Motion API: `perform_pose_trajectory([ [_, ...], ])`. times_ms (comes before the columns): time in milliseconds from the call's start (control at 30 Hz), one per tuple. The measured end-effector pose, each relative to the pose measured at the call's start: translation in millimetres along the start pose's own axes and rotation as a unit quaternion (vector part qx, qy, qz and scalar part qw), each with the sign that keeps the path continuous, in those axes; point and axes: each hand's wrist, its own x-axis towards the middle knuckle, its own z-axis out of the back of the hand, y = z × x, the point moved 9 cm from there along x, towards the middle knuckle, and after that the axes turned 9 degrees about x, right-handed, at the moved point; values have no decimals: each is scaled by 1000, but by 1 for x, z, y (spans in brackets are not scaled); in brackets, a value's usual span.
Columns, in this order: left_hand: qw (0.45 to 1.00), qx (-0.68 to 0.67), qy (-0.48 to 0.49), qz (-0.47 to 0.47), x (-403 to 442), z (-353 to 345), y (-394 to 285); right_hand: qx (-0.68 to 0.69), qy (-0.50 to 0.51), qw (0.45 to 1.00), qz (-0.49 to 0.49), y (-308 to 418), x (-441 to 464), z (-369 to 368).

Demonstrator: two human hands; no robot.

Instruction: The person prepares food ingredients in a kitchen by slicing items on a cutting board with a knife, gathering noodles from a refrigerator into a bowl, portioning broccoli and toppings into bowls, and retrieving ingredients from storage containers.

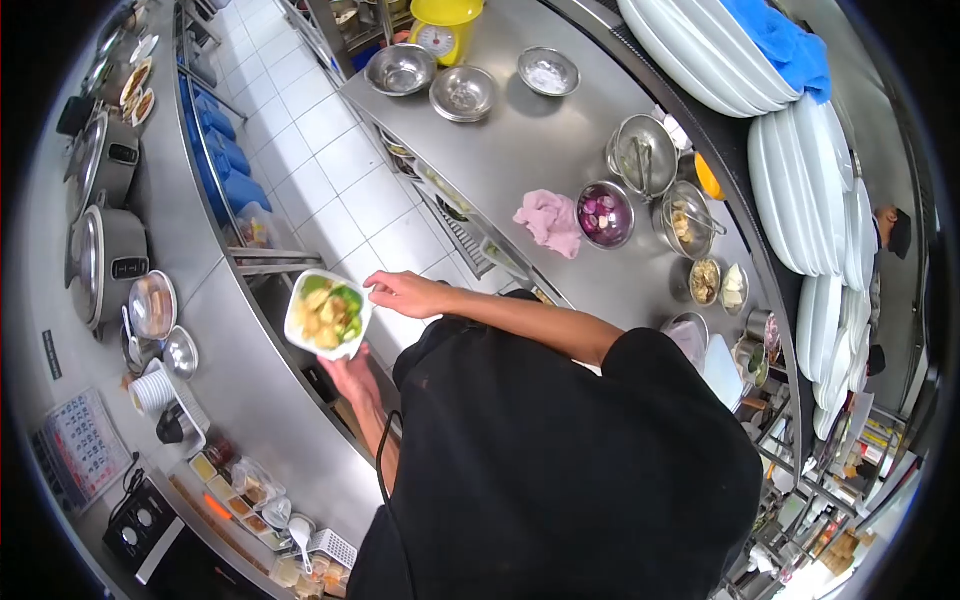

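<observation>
A white square bowl [296, 338] holds pale yellow chunks and bright green pieces of food. My left hand [350, 376] grips this bowl from below at its near edge, with part of the fingers hidden beneath it. At the bowl's right-hand rim, my right hand [408, 295] has its fingers bent and the fingertips against the edge. The bowl is off the surfaces, over the gap between the left counter and the tiled floor.
On the left, a steel counter [215, 330] carries cookers [108, 262] and a seasoning tray [235, 500]. To the right, a steel table [500, 190] bears a pink cloth [549, 222], a bowl of purple onions [606, 214] and several metal bowls. Stacked white plates [795, 190] line a shelf above.
</observation>
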Motion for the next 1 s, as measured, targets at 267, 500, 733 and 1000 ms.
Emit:
perform_pose_trajectory([
  [267, 974, 19, -210, -80, -50, 202, 1, -79, -109, 988, -79, -81, -21, 125],
  [500, 943, 168, -275, -82, -79, 383, 73, -64, -312, 942, -104, -145, -134, 255],
  [733, 457, 887, -62, -2, -103, 396, 61, -288, -640, 685, -199, -93, -333, 415],
  [1000, 268, 917, 126, -268, -125, 376, 53, -468, -527, 613, -356, -206, -527, 596],
])
